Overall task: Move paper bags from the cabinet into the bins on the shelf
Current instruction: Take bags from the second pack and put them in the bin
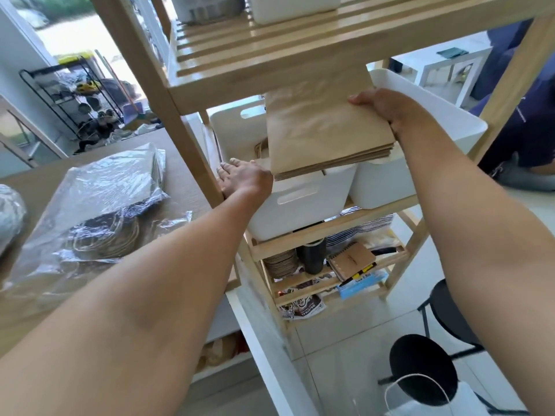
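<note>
Bright window, pale tiled floor, perhaps black stools.

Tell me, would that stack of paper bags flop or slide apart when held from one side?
Probably a little floppy: the paper bags are thin and flat, gripped only at one edge by the right hand. Layers at the free edge look fanned, so they may slip apart. Likely light, since one hand carries them over the bin.

Single head view, looking forward and down, close to shelf
</note>
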### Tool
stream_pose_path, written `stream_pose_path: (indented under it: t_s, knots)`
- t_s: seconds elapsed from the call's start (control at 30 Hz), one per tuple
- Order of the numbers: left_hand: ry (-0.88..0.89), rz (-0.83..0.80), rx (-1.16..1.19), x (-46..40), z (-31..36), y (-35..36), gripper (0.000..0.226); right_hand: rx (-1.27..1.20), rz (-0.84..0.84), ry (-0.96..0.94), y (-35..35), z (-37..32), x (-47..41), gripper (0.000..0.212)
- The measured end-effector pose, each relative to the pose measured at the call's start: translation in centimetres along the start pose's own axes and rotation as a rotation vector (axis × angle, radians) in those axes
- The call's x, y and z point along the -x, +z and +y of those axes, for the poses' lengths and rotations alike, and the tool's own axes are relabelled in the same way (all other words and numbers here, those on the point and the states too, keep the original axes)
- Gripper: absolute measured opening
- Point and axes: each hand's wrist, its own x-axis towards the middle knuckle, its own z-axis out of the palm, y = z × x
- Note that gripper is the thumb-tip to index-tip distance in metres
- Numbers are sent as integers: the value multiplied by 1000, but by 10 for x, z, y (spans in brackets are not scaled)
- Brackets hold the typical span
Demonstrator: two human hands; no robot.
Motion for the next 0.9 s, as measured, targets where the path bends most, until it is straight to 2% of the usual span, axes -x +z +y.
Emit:
stream_pose_path:
  t_s: [0.13,0.3,0.4,0.63,0.77,0.9]
  knots:
    - [-4,10,-9,-3,0,1,56,71,-5,-49,5,1,-14,48]
    - [-16,32,-2,-5,0,3,55,142,-4,-105,11,0,-26,50]
    - [-17,34,-7,-6,0,4,55,235,-62,-118,22,-2,-30,50]
    - [-12,29,-33,-2,1,4,55,311,-165,-78,66,-3,-36,43]
    - [1,34,-47,0,1,3,55,317,-227,-30,83,13,-39,53]
    - [14,27,-70,0,1,2,55,322,-248,23,89,34,-42,48]
